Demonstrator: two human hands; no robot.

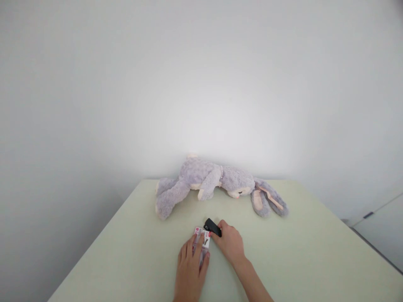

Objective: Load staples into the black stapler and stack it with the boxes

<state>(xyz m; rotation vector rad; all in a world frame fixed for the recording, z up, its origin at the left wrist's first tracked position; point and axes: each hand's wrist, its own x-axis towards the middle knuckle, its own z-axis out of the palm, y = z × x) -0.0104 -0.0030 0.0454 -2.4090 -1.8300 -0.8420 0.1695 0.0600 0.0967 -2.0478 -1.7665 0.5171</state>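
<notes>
In the lower middle of the head view, my left hand [190, 265] lies over a small white-and-pink package [206, 240], with its fingers across the top and its thumb along the right side. A small dark picture shows on the package, and its lower part is hidden under my fingers. My right hand [231, 242] pinches a small black stapler [212, 227] between thumb and fingers at its right end. The stapler's other end points to the upper left, just beyond the package's top right corner. Whether the two touch, I cannot tell.
A grey-lilac plush rabbit [201, 172] lies on its side along the back of the pale green table [126, 251], its long ears [270, 197] toward the right. Behind the table rises a plain white wall [201, 84]. A white cabinet-like surface [382, 226] stands at far right.
</notes>
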